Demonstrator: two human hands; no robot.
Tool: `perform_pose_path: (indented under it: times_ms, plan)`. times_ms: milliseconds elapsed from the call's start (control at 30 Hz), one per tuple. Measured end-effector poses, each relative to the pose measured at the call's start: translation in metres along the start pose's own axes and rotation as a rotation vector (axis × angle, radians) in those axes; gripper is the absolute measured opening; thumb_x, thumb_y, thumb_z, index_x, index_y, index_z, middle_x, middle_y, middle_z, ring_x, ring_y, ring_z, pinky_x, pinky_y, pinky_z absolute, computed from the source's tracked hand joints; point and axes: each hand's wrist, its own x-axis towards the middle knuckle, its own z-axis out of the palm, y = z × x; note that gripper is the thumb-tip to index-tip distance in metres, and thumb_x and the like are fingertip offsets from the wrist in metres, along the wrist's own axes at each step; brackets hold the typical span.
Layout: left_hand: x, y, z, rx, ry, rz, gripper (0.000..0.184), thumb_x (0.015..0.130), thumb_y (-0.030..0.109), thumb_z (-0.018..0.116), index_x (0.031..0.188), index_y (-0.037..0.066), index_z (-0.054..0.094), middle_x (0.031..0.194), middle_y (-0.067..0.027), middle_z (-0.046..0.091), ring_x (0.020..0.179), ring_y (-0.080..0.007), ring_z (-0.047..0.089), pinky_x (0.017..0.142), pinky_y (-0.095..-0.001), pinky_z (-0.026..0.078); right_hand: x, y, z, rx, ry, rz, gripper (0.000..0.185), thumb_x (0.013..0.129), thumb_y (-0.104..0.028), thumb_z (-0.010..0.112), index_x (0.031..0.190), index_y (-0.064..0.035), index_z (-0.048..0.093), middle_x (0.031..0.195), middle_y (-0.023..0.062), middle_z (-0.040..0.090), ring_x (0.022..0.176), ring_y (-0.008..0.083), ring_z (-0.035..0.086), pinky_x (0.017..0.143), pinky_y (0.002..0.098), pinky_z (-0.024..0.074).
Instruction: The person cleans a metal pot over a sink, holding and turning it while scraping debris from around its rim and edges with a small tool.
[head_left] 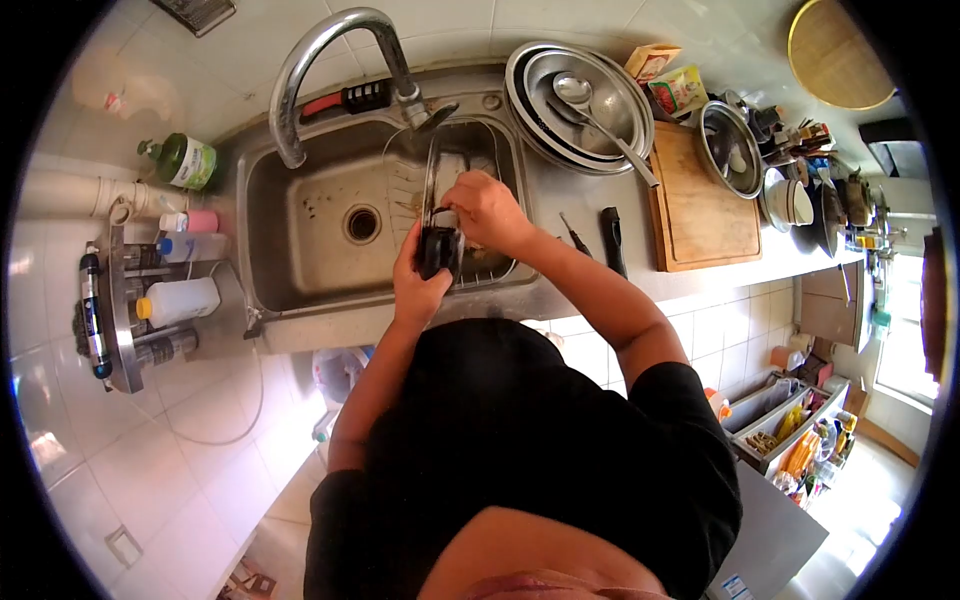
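Over the right part of the steel sink [300,215], my left hand [418,285] is closed round a black piece [438,252] with a long, shiny, curved metal edge [432,170] rising from it. Its exact kind cannot be made out. My right hand [487,212] is closed, fingertips pinched against the same item near where the metal meets the black part. What sits between those fingertips is hidden. On the counter to the right lie a small thin-tipped tool with a dark handle [575,235] and a loose black handle [612,240].
A tall curved faucet [345,22] arches over the sink. Nested steel bowls [520,90] with a ladle [610,130] stand right, beside a wooden cutting board [700,215]. Left are a green bottle [187,162] and a rack [122,300] of bottles.
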Motion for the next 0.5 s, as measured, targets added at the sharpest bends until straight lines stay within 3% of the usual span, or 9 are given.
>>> perform_pose_path:
  times_ms: [133,233,333,500]
  plan:
    - [-0.004,0.003,-0.002,0.052,-0.002,0.012,0.073,0.066,-0.009,0.053,0.135,-0.004,0.033,0.117,-0.0089,0.051,0.107,-0.0154,0.052,0.093,-0.0265,0.040,-0.002,-0.003,-0.003,-0.020,-0.043,-0.018,0.017,0.063,0.005,0.058,0.077,-0.0045,0.061,0.074,0.0109,0.055,0.075,0.0329,0.055,0.064,0.0416,0.0460]
    - [-0.002,0.006,0.002,0.023,-0.016,0.002,0.072,0.066,-0.008,0.053,0.135,-0.005,0.033,0.116,-0.0088,0.052,0.106,-0.0149,0.052,0.092,-0.0261,0.040,0.005,0.012,-0.002,0.030,0.055,0.037,0.014,0.066,0.005,0.059,0.077,-0.0039,0.061,0.074,0.0116,0.056,0.075,0.0331,0.056,0.064,0.0412,0.0460]
    - [-0.004,0.004,0.002,-0.002,-0.009,-0.023,0.072,0.066,-0.008,0.053,0.135,-0.005,0.033,0.115,-0.0089,0.052,0.105,-0.0149,0.052,0.092,-0.0259,0.040,-0.001,0.009,0.001,0.093,0.010,0.123,0.012,0.068,0.004,0.060,0.077,-0.0033,0.061,0.073,0.0123,0.057,0.074,0.0333,0.056,0.064,0.0408,0.0461]
    - [0.000,-0.003,0.000,0.038,0.002,0.007,0.073,0.065,-0.006,0.054,0.136,-0.005,0.033,0.115,-0.0089,0.053,0.105,-0.0157,0.052,0.092,-0.0261,0.040,-0.001,0.005,0.001,0.087,0.047,0.055,0.014,0.066,0.005,0.060,0.077,-0.0036,0.062,0.072,0.0121,0.057,0.073,0.0340,0.056,0.065,0.0406,0.0462]
